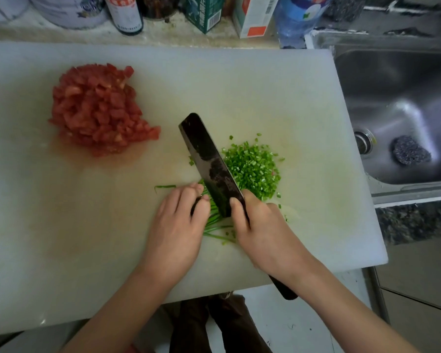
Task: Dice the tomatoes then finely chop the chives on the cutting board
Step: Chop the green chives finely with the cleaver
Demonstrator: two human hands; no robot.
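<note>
A heap of diced red tomato (99, 108) lies in its juice on the back left of the white cutting board (278, 93). A pile of finely chopped green chives (253, 169) sits right of centre. My right hand (262, 230) grips a dark cleaver (209, 161) at the base of its blade, the blade down on the chive stalks. My left hand (178, 225) holds the uncut chive stalks (215, 229) down with curled fingers, just left of the blade. The stalks are mostly hidden under both hands.
A steel sink (397, 110) with a dark scrubber (410, 151) lies right of the board. Bottles, a tin and cartons (206, 14) line the counter behind the board. The board's near edge overhangs the counter, with my legs below.
</note>
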